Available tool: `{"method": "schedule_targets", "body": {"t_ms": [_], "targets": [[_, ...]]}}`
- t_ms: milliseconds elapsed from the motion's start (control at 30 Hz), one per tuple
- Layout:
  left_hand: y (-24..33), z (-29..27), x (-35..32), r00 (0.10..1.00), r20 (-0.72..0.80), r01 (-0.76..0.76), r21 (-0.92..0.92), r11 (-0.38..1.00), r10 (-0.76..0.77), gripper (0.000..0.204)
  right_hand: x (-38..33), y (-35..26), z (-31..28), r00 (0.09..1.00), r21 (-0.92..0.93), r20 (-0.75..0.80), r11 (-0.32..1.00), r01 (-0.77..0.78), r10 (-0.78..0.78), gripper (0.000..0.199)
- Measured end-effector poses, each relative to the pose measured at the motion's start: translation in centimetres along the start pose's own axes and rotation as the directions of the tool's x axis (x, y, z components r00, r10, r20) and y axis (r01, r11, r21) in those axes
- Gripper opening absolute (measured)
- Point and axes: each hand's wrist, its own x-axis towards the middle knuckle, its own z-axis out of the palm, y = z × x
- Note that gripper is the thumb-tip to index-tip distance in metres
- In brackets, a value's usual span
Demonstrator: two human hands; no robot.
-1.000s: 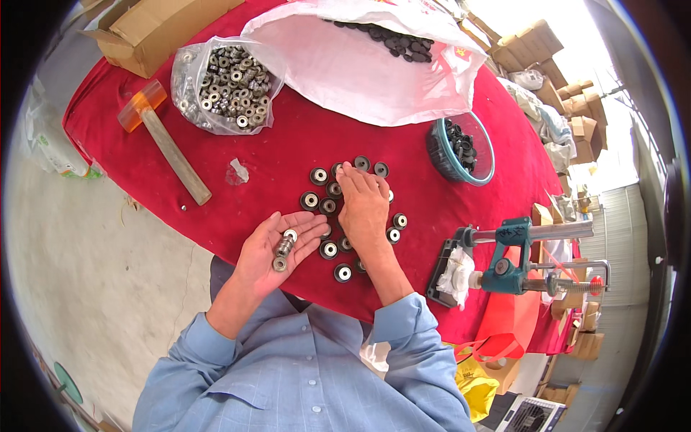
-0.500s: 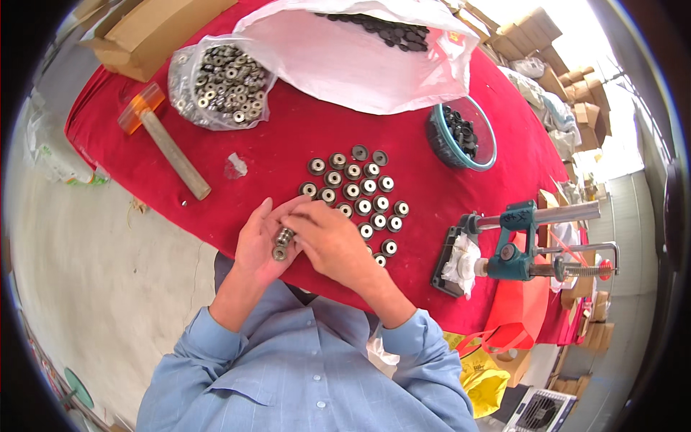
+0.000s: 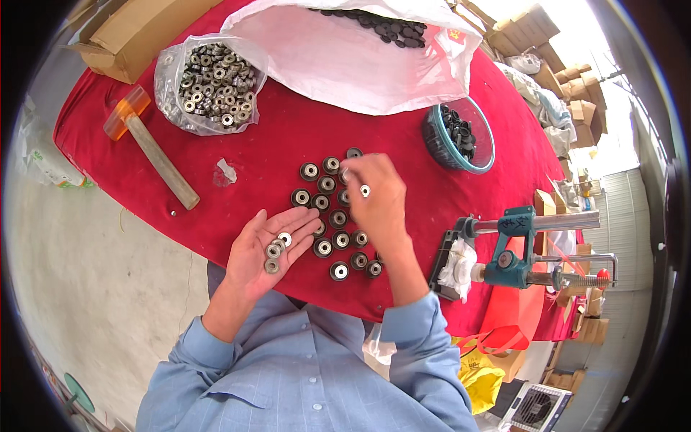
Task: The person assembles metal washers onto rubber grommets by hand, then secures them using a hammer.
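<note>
My left hand (image 3: pixel 247 261) is palm up with its fingers stretched out, and several small metal ball bearings (image 3: pixel 274 250) rest on its fingers. Over the far part of the group of black round caps, my right hand (image 3: pixel 379 205) pinches a shiny metal bearing (image 3: pixel 345 174) between thumb and fingers, partly hidden. Most caps, such as the near black cap (image 3: pixel 339 271), hold a bearing in the middle. Another bearing (image 3: pixel 365 191) shows beside the right fingers; whether it is held cannot be told.
A clear bag of bearings (image 3: pixel 216 86), an orange-headed mallet (image 3: pixel 162 160) and a plastic scrap (image 3: pixel 225 173) lie left. Behind is a white sack (image 3: pixel 324 79) with black caps; right, a teal basket (image 3: pixel 440 144) and a green hand press (image 3: pixel 509 248). Red cloth (image 3: pixel 266 155) covers the table.
My right hand has left the left palm and moved away over the caps with a bearing. The bearings stacked in my left hand now lie spread on its opened fingers.
</note>
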Motion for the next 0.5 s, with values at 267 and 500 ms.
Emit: {"method": "schedule_targets", "body": {"t_ms": [267, 500], "targets": [[-0.1, -0.5, 0.0, 0.999, 0.047, 0.0, -0.032, 0.999, 0.002, 0.067, 1.2, 5.8, 2.0, 0.998, -0.144, -0.054, 0.988, -0.05, 0.042, 0.017], [-0.2, -0.2, -0.1, 1.0, 0.023, -0.005, -0.008, 1.0, 0.005, 0.066, 0.0, 5.6, 2.5, 1.0, -0.215, -0.008, 0.977, 0.01, -0.012, 0.023]]}}
